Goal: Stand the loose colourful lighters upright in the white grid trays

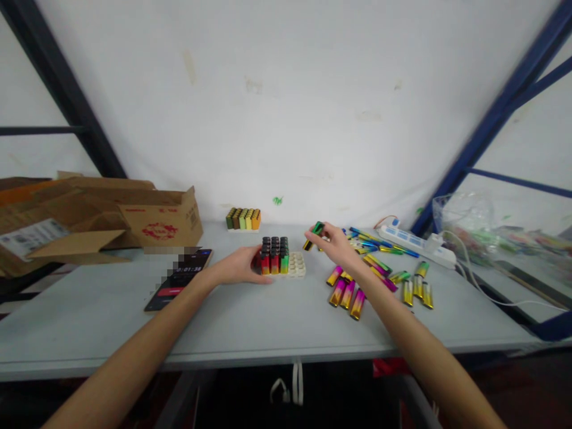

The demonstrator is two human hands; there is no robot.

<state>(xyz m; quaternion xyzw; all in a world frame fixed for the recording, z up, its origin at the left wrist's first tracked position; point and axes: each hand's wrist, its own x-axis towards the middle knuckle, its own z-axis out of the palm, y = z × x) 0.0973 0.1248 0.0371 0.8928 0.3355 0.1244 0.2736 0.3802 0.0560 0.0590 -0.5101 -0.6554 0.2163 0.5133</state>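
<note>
A white tray (297, 264) with round holes stands on the table, its left part filled with upright lighters (274, 257) in red, orange-red and green with black tops. My left hand (245, 265) is closed around the left side of this filled tray, thumb at the front. To the right and a little above the tray, my right hand (331, 239) pinches a lighter (316, 229), dark with green and gold shine, held tilted. Beneath and beside my right forearm lie loose pink-and-gold lighters (347, 294).
Several blue-and-gold lighters (370, 241) and yellow-green ones (419, 286) lie on the right. Behind them is a white power strip (417, 245) with cables. Another filled block of lighters (243, 218) stands near the wall. Left are a phone (181, 279) and cardboard boxes (156, 217).
</note>
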